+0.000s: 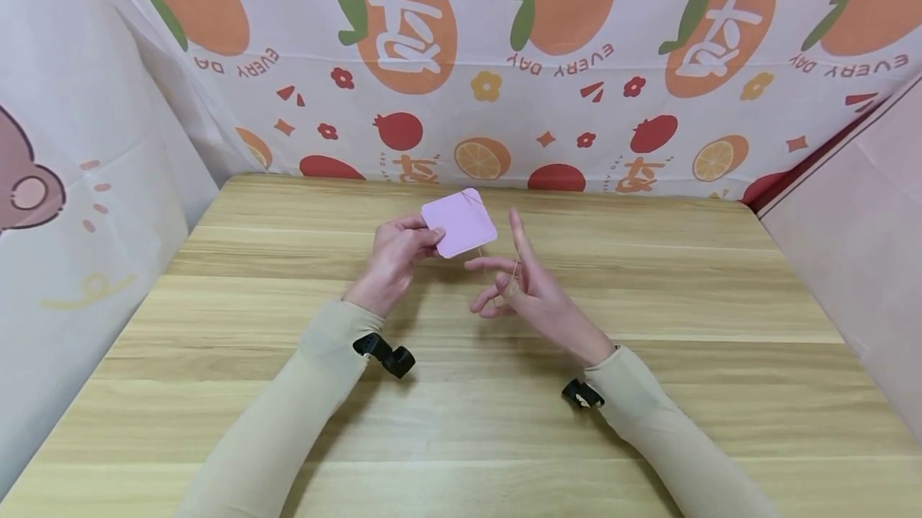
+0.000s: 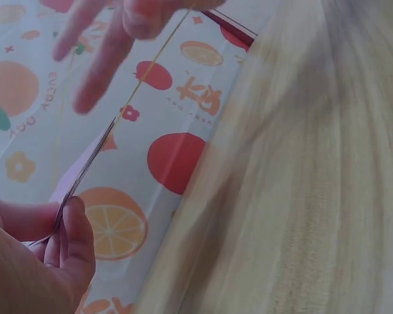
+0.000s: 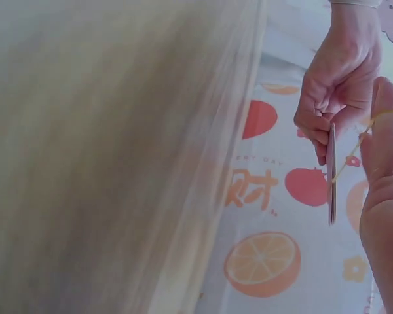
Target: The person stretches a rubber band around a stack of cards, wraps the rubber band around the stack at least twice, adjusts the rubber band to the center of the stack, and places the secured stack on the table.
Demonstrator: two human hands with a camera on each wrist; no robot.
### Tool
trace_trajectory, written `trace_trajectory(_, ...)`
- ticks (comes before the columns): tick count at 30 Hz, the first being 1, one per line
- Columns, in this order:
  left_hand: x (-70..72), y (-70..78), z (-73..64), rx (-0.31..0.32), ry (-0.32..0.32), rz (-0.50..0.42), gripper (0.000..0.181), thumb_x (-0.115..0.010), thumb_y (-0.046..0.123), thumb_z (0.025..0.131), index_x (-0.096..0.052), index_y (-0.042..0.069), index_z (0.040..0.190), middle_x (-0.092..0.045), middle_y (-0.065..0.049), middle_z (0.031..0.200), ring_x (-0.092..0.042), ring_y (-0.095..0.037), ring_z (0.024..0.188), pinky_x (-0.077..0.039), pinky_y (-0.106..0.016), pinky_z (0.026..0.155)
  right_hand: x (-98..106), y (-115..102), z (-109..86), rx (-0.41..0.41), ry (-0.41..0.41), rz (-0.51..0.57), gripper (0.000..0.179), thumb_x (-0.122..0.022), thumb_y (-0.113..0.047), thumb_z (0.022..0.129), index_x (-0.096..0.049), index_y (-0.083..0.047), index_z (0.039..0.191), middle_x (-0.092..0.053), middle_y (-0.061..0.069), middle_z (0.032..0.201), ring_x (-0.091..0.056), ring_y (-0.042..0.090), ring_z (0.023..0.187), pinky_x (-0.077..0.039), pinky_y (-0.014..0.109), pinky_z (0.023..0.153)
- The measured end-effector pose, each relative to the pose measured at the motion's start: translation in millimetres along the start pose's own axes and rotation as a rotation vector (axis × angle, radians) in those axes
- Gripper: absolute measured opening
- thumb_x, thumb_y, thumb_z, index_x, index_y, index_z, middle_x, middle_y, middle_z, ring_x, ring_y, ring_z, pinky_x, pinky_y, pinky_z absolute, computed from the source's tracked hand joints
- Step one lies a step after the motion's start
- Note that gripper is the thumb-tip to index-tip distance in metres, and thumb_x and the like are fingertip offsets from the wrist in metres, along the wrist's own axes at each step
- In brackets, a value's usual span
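My left hand (image 1: 394,260) pinches a thin stack of lilac square cards (image 1: 461,223) with rounded corners, thumb on top and fingers beneath. Seen edge-on in the left wrist view, the stack (image 2: 85,167) shows several thin layers. A thin yellowish elastic band (image 3: 348,160) crosses one corner of the cards and stretches to my right hand (image 1: 536,294). That hand is spread beside the stack, one finger pointing up, with the band running across its digits. In the right wrist view the band lies over one straight digit. Both hands are above the table; part of the band is hidden.
The wooden table (image 1: 461,438) runs back to a fruit-printed cloth (image 1: 490,38) behind its far edge. Pale cloth hangs at the left side (image 1: 72,262), and a pale pink panel (image 1: 857,246) stands at the right. Black straps with small devices are on both wrists.
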State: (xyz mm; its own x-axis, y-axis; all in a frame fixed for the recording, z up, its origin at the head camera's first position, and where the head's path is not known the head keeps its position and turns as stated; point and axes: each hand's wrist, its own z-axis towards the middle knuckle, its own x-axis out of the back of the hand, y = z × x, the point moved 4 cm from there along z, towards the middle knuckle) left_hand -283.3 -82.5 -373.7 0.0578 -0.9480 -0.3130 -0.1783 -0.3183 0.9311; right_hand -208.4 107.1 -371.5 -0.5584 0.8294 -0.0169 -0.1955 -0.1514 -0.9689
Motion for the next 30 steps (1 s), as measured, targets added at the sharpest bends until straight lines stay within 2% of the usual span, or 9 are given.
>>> trace_trajectory(6,-5.1,-1.7,-4.0,-0.067,-0.011,0.064,0.019,-0.062,-0.012,0.088,-0.061,-0.016,0.106,-0.064,-0.004,0.073,-0.061,-0.011,0.061,-0.053,-0.022,0.059,3,3,0.8,-0.057,0.05,0.04,0.07,-0.038,-0.02,0.107,0.008,-0.045,0.153,-0.053,0.028,0.133,-0.068,0.033,0.09,-0.053,0.057,0.08)
trace_trajectory(11,-8.2,0.7,-7.9,-0.116,-0.015,0.135,0.021,-0.063,-0.01,0.089,-0.061,-0.015,0.109,-0.064,-0.003,0.075,-0.061,-0.011,0.064,-0.053,-0.022,0.061,10,7,2.1,-0.126,0.128,0.022,0.065,-0.037,-0.035,0.107,0.003,-0.03,0.158,-0.054,0.036,0.126,-0.068,0.028,0.094,-0.053,0.057,0.08)
trace_trajectory(14,-8.6,1.3,-8.9,-0.133,-0.017,0.177,0.02,-0.063,-0.009,0.089,-0.062,-0.014,0.108,-0.063,-0.004,0.075,-0.06,-0.011,0.065,-0.053,-0.023,0.062,15,9,2.8,-0.144,0.148,-0.003,0.066,-0.038,-0.041,0.105,-0.007,-0.018,0.159,-0.057,0.033,0.121,-0.068,0.028,0.096,-0.054,0.056,0.08)
trace_trajectory(17,-8.0,0.8,-8.6,-0.15,-0.014,0.201,0.019,-0.063,-0.009,0.089,-0.063,-0.014,0.107,-0.061,-0.005,0.075,-0.059,-0.012,0.064,-0.054,-0.024,0.062,18,11,2.8,-0.149,0.15,-0.017,0.059,-0.036,-0.038,0.107,-0.022,-0.009,0.156,-0.059,0.031,0.118,-0.068,0.028,0.097,-0.054,0.054,0.08)
trace_trajectory(21,-6.5,0.6,-6.6,-0.175,-0.009,0.217,0.019,-0.063,-0.009,0.088,-0.063,-0.014,0.107,-0.061,-0.005,0.075,-0.059,-0.012,0.064,-0.054,-0.023,0.061,24,11,2.6,-0.148,0.146,-0.008,0.054,-0.03,-0.036,0.108,-0.036,-0.001,0.149,-0.057,0.035,0.119,-0.068,0.026,0.097,-0.053,0.055,0.083)
trace_trajectory(25,-6.5,1.6,-5.2,-0.195,-0.015,0.222,0.02,-0.064,-0.008,0.088,-0.064,-0.015,0.107,-0.062,-0.005,0.075,-0.06,-0.011,0.063,-0.054,-0.023,0.061,29,12,2.1,-0.156,0.147,0.031,0.062,-0.03,-0.043,0.107,-0.04,0.004,0.146,-0.06,0.031,0.116,-0.069,0.023,0.095,-0.047,0.06,0.088)
trace_trajectory(30,-7.3,3.2,-4.8,-0.202,-0.024,0.225,0.019,-0.063,-0.008,0.089,-0.063,-0.015,0.106,-0.062,-0.005,0.075,-0.06,-0.011,0.063,-0.054,-0.023,0.061,33,13,1.1,-0.177,0.139,0.044,0.07,-0.031,-0.049,0.105,-0.042,0.011,0.142,-0.064,0.022,0.11,-0.069,0.02,0.093,-0.046,0.06,0.09)
